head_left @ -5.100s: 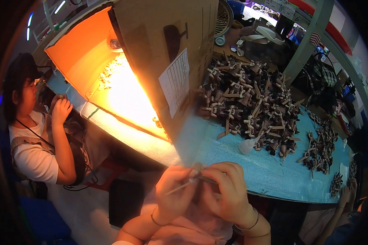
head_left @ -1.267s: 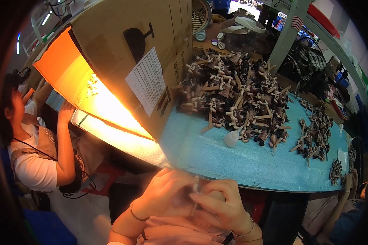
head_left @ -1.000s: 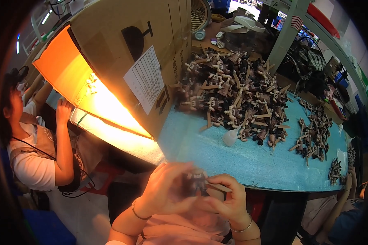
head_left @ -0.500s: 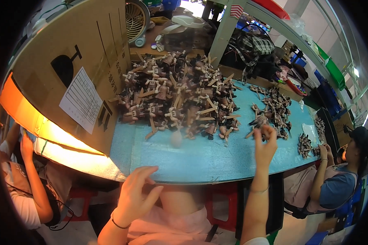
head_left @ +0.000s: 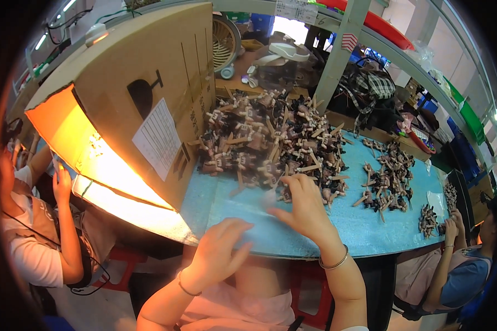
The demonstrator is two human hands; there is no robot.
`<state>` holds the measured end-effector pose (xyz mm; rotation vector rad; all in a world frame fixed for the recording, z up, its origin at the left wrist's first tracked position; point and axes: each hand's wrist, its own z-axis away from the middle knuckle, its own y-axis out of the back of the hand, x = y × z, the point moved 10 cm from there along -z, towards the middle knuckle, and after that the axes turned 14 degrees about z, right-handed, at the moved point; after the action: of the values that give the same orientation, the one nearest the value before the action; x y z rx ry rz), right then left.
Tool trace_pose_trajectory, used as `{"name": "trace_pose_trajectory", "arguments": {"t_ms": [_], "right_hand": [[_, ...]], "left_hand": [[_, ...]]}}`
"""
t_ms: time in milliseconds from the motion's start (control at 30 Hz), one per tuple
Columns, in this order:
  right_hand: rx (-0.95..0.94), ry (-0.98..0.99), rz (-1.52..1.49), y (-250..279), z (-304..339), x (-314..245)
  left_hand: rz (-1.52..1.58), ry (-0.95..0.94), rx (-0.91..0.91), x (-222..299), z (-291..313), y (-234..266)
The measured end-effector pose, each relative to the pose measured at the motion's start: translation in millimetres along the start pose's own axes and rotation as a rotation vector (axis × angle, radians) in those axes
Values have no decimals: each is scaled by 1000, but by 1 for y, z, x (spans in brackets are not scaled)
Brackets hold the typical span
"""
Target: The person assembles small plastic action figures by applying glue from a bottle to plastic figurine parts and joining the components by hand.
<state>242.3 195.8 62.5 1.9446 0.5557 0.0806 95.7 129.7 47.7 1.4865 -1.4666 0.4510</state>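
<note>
My left hand hovers at the table's near edge, fingers loosely bent and thumb apart, with nothing in it. My right hand is at the near edge of a large heap of small toy figures, its thumb and fingers spread. Beside its thumb is a blurred pale rounded patch that I cannot make out. The figures are brown and cream, with flat tan pieces sticking out. Farther right, a smaller pile of similar figures lies on the blue tabletop.
A large cardboard box with a paper sheet stands left, its lower side lit orange. A small fan and a metal post are behind. One person sits at left, another at right beside a small cluster of figures.
My right hand has moved left from the smaller pile, where a blurred figure was at its fingertips, to the large heap's front. My left hand stays near the edge. The whole view has shifted.
</note>
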Motion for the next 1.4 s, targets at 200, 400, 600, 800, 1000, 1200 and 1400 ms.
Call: {"name": "trace_pose_trajectory", "arguments": {"t_ms": [200, 400, 600, 800, 1000, 1200, 1400], "right_hand": [[92, 97, 49, 12, -30, 2], [179, 116, 176, 8, -25, 12], [366, -286, -124, 41, 47, 22], [305, 117, -137, 13, 82, -71], [128, 125, -331, 5, 67, -58], [218, 26, 21, -4, 33, 7], [28, -158, -123, -37, 17, -3]], "left_hand": [[69, 104, 35, -14, 3, -7], [149, 35, -75, -7, 12, -46], [305, 90, 82, 1, 9, -43], [628, 213, 174, -25, 27, -50], [1073, 405, 310, -55, 44, -21], [1184, 452, 520, -67, 57, -3], [913, 432, 431, -55, 50, 12]]}}
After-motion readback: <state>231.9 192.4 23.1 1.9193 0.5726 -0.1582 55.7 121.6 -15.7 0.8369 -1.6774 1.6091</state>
